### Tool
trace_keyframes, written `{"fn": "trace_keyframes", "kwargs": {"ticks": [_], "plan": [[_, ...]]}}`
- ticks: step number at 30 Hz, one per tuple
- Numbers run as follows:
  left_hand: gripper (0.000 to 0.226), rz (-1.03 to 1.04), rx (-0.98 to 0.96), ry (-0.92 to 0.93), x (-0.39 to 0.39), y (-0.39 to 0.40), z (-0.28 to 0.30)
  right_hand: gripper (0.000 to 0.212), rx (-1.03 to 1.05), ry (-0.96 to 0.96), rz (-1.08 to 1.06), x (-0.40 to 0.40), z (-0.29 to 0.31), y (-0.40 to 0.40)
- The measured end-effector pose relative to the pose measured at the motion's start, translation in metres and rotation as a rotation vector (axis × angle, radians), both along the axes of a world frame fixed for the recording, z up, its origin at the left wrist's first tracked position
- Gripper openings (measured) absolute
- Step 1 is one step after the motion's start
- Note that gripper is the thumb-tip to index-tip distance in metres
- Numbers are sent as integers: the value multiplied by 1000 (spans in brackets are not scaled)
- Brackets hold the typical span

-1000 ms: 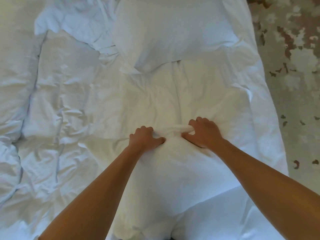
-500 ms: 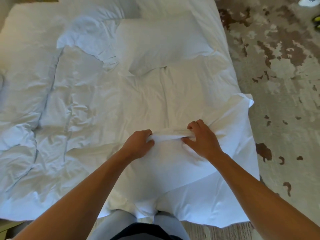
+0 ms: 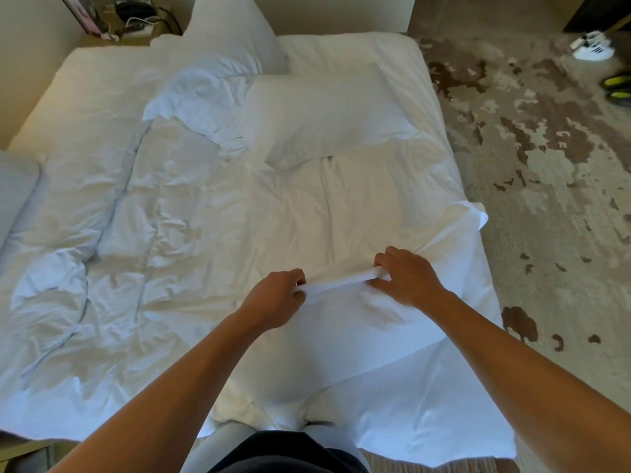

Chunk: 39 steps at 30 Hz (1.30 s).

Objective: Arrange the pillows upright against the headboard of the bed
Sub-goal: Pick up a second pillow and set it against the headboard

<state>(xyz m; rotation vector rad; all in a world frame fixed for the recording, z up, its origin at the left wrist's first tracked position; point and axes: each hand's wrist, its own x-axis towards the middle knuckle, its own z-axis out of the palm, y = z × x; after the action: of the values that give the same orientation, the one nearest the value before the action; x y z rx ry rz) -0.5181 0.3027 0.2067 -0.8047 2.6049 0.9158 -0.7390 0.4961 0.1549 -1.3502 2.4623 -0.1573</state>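
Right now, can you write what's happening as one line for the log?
left hand: grips near white pillow edge | right hand: grips same edge | flat white pillow: lying mid-bed | upright white pillow: at bed head

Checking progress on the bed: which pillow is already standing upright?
The far pillow at the head of the bed stands upright; the middle pillow lies flat, and both hands grip the near pillow.

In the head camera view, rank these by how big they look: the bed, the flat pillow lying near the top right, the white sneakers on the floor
1. bed, fills most of the view
2. flat pillow
3. white sneakers, smallest, though they sit farthest from the camera, which shrinks them
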Motion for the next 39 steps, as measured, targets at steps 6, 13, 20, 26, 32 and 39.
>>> {"fn": "trace_keyframes", "kwargs": {"ticks": [6, 13, 20, 26, 32, 39], "plan": [[15, 22, -122, -32, 3, -4, 10, 14, -166, 78, -27, -17, 21, 8], [28, 49, -351, -42, 6, -18, 17, 10, -295, -114, -59, -23, 28, -6], [35, 85, -411, -62, 22, -22, 27, 17, -259, -52, -17, -18, 39, -10], [25, 178, -351, 31, 43, -33, 40, 18, -308, -20, -85, 5, 65, -20], [26, 261, -451, 162, 86, -68, 83, 21, -426, -45, -123, 41, 118, -67], [27, 429, -565, 159, 187, -123, 129, 24, -553, -12, -49, 130, 157, -153]]}}
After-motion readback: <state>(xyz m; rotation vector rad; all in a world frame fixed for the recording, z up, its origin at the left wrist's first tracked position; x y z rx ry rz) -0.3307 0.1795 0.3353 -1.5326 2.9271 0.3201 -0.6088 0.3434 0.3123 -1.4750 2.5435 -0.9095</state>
